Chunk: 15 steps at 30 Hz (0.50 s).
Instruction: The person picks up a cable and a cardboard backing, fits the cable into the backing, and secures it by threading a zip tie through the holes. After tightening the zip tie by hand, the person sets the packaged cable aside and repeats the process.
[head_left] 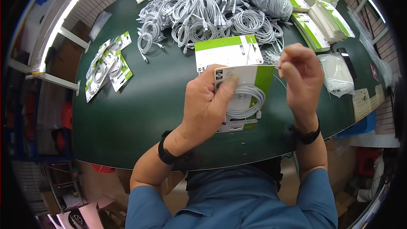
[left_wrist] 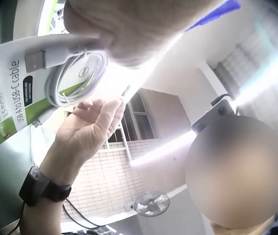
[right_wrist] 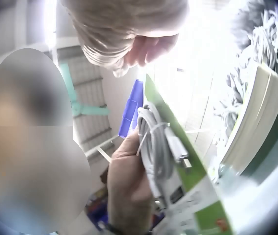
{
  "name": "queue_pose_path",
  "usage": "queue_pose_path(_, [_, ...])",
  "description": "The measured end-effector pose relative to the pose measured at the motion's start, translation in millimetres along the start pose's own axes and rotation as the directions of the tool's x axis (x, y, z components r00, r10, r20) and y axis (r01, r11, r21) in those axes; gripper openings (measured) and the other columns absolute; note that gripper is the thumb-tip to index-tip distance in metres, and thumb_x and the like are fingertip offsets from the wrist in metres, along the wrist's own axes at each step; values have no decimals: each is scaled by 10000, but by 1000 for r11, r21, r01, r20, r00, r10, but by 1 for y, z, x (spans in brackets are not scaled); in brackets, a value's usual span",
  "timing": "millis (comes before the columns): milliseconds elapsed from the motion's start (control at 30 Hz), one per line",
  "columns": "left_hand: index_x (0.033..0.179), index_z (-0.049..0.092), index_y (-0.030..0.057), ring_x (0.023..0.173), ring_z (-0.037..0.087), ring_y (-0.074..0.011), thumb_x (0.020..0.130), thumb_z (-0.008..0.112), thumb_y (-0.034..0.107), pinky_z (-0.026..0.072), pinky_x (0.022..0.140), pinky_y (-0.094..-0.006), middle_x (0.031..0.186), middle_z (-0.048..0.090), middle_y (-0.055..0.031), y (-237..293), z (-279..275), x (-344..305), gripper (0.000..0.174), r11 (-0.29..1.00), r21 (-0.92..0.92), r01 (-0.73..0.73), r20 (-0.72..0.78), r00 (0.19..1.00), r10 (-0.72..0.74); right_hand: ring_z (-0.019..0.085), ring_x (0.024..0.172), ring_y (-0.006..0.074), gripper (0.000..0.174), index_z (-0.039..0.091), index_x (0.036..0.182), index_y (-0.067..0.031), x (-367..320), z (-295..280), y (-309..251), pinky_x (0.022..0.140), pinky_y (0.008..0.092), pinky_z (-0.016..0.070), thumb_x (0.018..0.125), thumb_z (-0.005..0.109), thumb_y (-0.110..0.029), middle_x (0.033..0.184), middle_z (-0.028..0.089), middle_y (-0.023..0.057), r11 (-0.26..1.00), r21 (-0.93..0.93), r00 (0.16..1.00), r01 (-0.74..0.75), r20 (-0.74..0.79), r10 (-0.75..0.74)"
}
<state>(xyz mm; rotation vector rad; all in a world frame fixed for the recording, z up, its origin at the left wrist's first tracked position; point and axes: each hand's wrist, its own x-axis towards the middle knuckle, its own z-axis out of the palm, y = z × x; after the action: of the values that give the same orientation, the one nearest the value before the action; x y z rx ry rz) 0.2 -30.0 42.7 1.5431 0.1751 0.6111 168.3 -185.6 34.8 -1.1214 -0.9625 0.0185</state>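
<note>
White and green, a card [head_left: 252, 77] bearing a coiled cable [head_left: 260, 98] sits gripped in the left hand [head_left: 203, 104], the coil just beside its thumb; the right hand [head_left: 303, 76] curls its fingers near the card's edge, whether pinching anything I cannot tell. Beyond the fingers, heaped cables [head_left: 190, 4] cover part of a dark green table [head_left: 127, 123], a strip light [head_left: 68, 12] off left.

Looking like a packing workshop: bearing a heap of white cables [head_left: 190, 0] along the far edge of the tabletop [head_left: 110, 123], carrying stacked printed cards [head_left: 311, 32] near the far right corner and carded cables [head_left: 99, 73] near the left edge, sitting under strip lights [left_wrist: 163, 149].
</note>
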Motion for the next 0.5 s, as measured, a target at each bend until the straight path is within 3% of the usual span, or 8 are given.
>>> queue_pose_path(33, [1177,685,-52,887,692,-86,1085,634,97,574,780,-288,1002,788,-97,-2,-1,5,182,998,-58,16,-13,1000,-17,630,849,148,302,734,1168,-20,3,-1,-1,713,279,520,885,818,44,1000,689,52,979,-97,980,179,111,-168])
queue_pose_path(133, [1186,682,-56,910,672,-84,1087,613,91,567,808,-282,1041,781,-92,-10,-4,17,191,989,-140,45,-38,998,-50,615,826,207,346,775,1057,-91,5,11,-15,708,319,526,749,883,25,964,673,26,790,-387,842,475,460,-281])
queue_pose_path(167, [1189,682,-57,915,665,-84,1088,606,90,564,815,-280,1051,779,-91,-13,-5,19,193,987,-151,52,-39,998,-58,603,814,230,325,794,974,-139,2,21,-16,700,344,535,681,877,-26,944,659,3,719,-462,827,519,485,-285])
queue_pose_path(267, [1209,677,-57,913,668,-83,1089,601,84,566,813,-283,1043,781,-90,-18,-5,20,200,992,-119,37,-55,998,-44,596,821,217,324,793,977,-145,-4,28,-7,693,352,540,671,840,-48,941,651,-9,595,-551,799,585,518,-306])
queue_pose_path(367, [1227,672,-54,917,668,-85,1089,597,83,568,823,-284,1050,779,-91,-16,-2,16,208,984,-155,85,-28,995,-91,595,831,209,321,797,984,-142,-4,31,-7,670,340,539,672,809,-65,939,642,-16,574,-539,774,617,546,-319])
queue_pose_path(500, [1256,657,-41,962,668,-89,1088,638,116,573,838,-286,1116,764,-90,-18,-2,14,230,989,-145,30,26,999,-26,606,826,202,320,791,980,-106,-5,30,0,633,309,525,665,809,-57,961,661,5,561,-525,765,639,512,-391])
